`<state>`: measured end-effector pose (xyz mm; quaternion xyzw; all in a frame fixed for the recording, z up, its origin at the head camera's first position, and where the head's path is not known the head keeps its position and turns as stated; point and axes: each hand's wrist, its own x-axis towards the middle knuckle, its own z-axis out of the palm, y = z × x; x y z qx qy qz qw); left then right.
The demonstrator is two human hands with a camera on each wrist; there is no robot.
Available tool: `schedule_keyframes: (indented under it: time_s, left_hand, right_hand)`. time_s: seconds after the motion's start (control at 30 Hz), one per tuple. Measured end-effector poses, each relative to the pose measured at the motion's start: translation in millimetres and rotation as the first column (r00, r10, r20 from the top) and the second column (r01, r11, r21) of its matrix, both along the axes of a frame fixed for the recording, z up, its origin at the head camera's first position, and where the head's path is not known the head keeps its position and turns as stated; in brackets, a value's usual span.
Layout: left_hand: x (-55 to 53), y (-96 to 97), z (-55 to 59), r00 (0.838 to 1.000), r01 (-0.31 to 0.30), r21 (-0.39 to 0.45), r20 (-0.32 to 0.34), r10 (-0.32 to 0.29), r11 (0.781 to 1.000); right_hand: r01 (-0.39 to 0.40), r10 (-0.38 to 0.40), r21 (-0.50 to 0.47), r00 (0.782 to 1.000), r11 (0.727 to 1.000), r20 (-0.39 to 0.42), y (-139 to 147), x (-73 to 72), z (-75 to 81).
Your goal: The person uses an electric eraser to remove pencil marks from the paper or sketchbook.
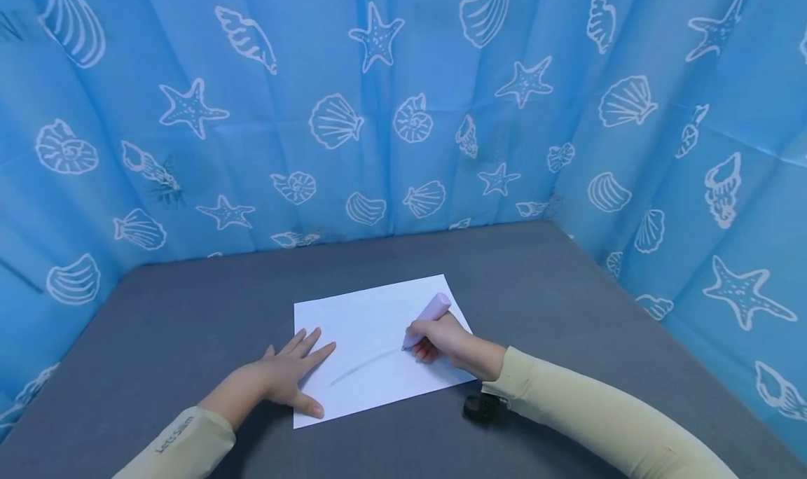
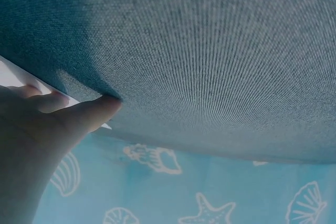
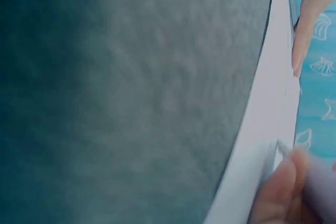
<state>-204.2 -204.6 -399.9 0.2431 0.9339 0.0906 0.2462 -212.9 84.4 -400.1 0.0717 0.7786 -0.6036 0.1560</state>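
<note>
Aslant, marker in right grip, paper beneath

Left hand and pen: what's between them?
White paper with a faint grey streak, drawn line or shadow unclear, as the head view shows.

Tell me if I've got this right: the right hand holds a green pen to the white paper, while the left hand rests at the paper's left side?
Not quite: the pen is pale purple, not green, as the head view shows. The rest stands: the right hand holds it to the white paper, and the left hand rests at the paper's left side.
</note>
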Motion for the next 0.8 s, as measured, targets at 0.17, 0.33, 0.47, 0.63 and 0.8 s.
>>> schedule_keyframes:
  time_s: [0.17, 0.33, 0.47, 0.63, 0.8]
  left_hand:
    - [-0.1, -0.1, 0.6, 1.0, -0.001, 0.0, 0.005, 0.001, 1.0]
    - [-1.8, -0.1, 0.4, 1.0, 0.005, 0.006, 0.007, -0.005, 1.0]
    - [-3.6, 0.0, 1.7, 1.0, 0.012, 0.007, 0.006, -0.012, 1.0]
    - [-2.1, -0.3, 2.3, 1.0, 0.003, 0.002, -0.003, -0.003, 1.0]
    - [0.5, -1.0, 3.8, 1.0, 0.007, 0.005, -0.003, -0.007, 1.0]
  right_hand:
    - [-0.007, 0.007, -0.016, 1.0, 1.0, 0.003, 2.1, -1.0, 0.8]
    - [0.004, -0.003, -0.05, 1.0, 0.999, 0.012, 4.4, -1.1, 1.2]
    - [0.005, -0.004, -0.06, 1.0, 0.998, 0.008, 3.5, -2.4, -0.1]
    - [0.004, -0.005, -0.069, 1.0, 0.998, -0.014, -0.5, -4.1, -1.2]
    - [-0.016, 0.016, -0.048, 1.0, 0.999, 0.005, -4.4, -3.7, -1.0]
